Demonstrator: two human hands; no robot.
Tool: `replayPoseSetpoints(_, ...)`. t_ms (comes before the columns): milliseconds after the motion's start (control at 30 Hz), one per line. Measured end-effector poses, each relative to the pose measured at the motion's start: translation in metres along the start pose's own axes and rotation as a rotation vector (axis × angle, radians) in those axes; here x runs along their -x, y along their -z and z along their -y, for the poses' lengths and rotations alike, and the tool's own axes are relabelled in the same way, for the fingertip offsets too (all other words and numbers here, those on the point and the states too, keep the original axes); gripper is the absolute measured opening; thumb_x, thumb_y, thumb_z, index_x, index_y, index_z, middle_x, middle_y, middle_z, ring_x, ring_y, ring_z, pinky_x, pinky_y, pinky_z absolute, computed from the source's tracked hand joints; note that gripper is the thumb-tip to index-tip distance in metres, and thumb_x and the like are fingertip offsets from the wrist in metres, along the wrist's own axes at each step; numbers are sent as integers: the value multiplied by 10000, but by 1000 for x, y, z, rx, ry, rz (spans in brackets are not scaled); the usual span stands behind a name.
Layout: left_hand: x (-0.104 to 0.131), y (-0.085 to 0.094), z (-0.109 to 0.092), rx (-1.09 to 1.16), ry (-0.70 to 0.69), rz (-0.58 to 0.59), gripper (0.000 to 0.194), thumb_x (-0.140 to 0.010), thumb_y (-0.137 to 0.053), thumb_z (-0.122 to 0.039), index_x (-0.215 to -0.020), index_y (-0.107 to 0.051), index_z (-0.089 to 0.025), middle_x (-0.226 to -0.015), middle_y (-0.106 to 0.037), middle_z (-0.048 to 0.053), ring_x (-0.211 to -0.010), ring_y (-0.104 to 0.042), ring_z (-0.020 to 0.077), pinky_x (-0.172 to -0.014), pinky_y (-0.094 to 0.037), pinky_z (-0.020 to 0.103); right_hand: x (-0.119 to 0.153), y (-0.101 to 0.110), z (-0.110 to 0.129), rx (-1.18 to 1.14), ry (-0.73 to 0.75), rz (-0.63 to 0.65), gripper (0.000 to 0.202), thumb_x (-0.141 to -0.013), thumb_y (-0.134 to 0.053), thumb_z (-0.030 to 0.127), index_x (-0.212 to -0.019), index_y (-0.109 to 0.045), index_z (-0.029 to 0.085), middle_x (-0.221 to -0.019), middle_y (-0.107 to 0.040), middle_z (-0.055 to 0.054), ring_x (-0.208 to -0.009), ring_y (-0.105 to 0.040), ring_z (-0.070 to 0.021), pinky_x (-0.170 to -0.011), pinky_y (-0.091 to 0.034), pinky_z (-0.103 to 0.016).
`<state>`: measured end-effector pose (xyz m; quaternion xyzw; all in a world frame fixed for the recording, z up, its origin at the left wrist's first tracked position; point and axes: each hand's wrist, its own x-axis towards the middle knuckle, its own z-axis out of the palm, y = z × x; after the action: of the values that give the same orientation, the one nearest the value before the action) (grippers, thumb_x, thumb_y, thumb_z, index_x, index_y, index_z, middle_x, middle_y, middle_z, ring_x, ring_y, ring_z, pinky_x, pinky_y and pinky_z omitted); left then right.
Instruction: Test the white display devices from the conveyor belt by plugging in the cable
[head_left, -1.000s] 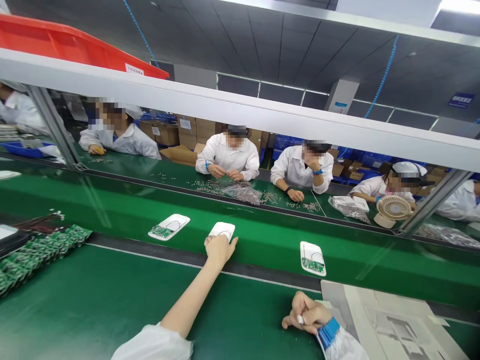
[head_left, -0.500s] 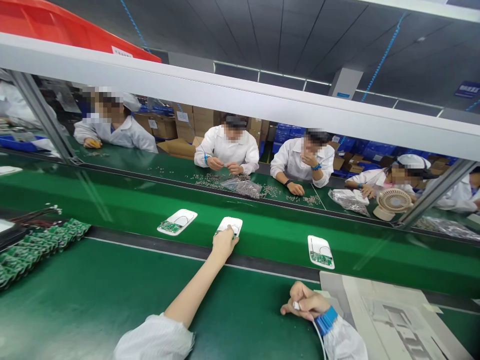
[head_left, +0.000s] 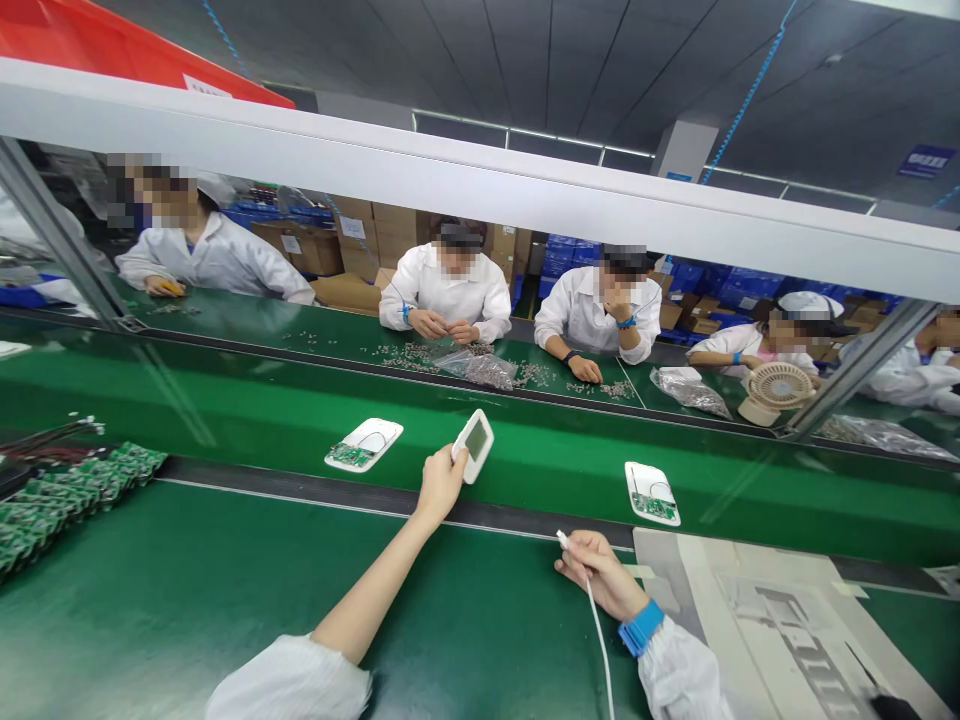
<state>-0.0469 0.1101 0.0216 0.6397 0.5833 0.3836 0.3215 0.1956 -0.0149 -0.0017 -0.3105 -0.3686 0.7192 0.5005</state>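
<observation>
My left hand (head_left: 441, 487) is closed on the edge of a white device housing (head_left: 486, 430) with a grey screen. It holds the housing tilted above the green conveyor belt (head_left: 555, 450), screen side towards me. Lower right, my right hand (head_left: 600, 572) pinches the white plug of a cable (head_left: 601, 640), whose cord hangs down past the wrist. A blue wrist strap (head_left: 641, 628) is on that arm. On the belt lie two more white housings with green circuit boards, one housing (head_left: 382, 436) left of my left hand and another housing (head_left: 651, 487) beyond my right hand.
Green circuit boards (head_left: 82, 505) lie in a row at the left with wires behind them. A cardboard sheet (head_left: 690, 570) covers the bench at the right. Several co-workers sit across the belt behind a metal frame (head_left: 450, 165), near small parts and a fan (head_left: 778, 388).
My left hand has lifted the housing off the belt and turned it so its screen shows. My right hand has risen, with the plug now pointing up and left.
</observation>
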Motion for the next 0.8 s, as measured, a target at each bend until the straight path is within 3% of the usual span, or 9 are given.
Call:
replayPoseSetpoints(100,22,-31,-10,292,22,176,371,-906,-299,-292,-1105,-497,-49,-994,-639,182,-851,-638,227,-678,-535,316,-1,-3,-2,95,66,-94,242,-732,-665,285,-550,-575,153,-353,-390,86,-388,-307,-50,-736,-413,-301)
replayPoseSetpoints(200,44,-58,-19,570,76,371,389,-895,-351,-320,-1117,-499,-36,-1014,-631,197,-868,-634,240,-718,-536,361,-3,-3,-3,206,126,-194,234,-703,-685,315,-564,-608,144,-357,-439,66,-379,-355,-59,-603,-407,-250)
replayPoseSetpoints(267,53,-66,-22,816,175,469,380,-871,-424,-323,-1092,-516,-28,-1001,-632,209,-870,-631,258,-751,-525,401,-3,-3,-4,264,133,-231,219,-683,-697,335,-626,-641,131,-420,-520,35,-369,-372,-57,-478,-348,-219)
replayPoseSetpoints(367,57,-66,-24,1068,321,525,334,-814,-540,-295,-1022,-562,-35,-922,-659,193,-818,-642,257,-751,-522,409,-3,-3,-5,277,127,-247,227,-675,-701,342,-645,-649,124,-496,-585,-1,-368,-382,-49,-406,-264,-205)
replayPoseSetpoints(533,55,-63,-23,1071,354,529,298,-788,-581,-285,-955,-600,-39,-837,-674,171,-727,-650,228,-677,-540,370,-2,-3,-5,264,142,-255,207,-683,-700,325,-626,-648,132,-398,-518,31,-382,-400,-58,-434,-294,-203)
replayPoseSetpoints(800,57,-66,-20,1066,332,531,324,-779,-591,-316,-951,-601,-42,-848,-670,175,-740,-647,235,-695,-535,398,-2,-4,-2,245,143,-260,215,-682,-697,326,-594,-645,137,-372,-488,38,-410,-432,-76,-459,-333,-211)
